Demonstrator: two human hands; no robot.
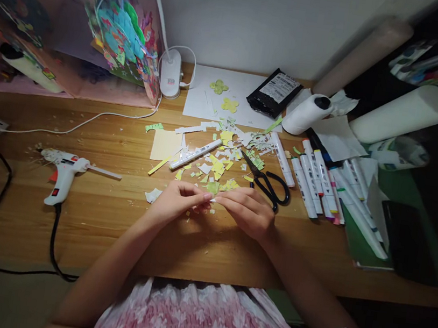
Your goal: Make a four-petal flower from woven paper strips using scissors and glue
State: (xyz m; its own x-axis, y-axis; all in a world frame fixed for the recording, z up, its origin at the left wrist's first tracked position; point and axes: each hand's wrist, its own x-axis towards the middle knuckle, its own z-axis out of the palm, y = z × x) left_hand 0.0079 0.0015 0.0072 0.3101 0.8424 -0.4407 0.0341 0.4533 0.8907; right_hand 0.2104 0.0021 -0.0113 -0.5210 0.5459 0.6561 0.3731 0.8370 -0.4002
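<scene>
My left hand [179,200] and my right hand [248,210] meet over the front of the desk, fingertips nearly touching. Thumb and fingers of each are pinched on a small white piece of paper [213,200], mostly hidden by the fingers. Just beyond them lies a heap of yellow, green and white paper scraps [218,168]. Black-handled scissors [267,183] rest beside my right hand, blades pointing away to the left. A white marker [196,155] lies slantwise among the scraps, near a cream paper square [165,145].
A white glue gun [66,172] lies at left, its cord running off the front edge. Two flower-shaped cutouts [219,86] rest on white sheets [250,84] at the back. A black package [274,92], a white bottle [306,115] and several markers [318,179] are at right.
</scene>
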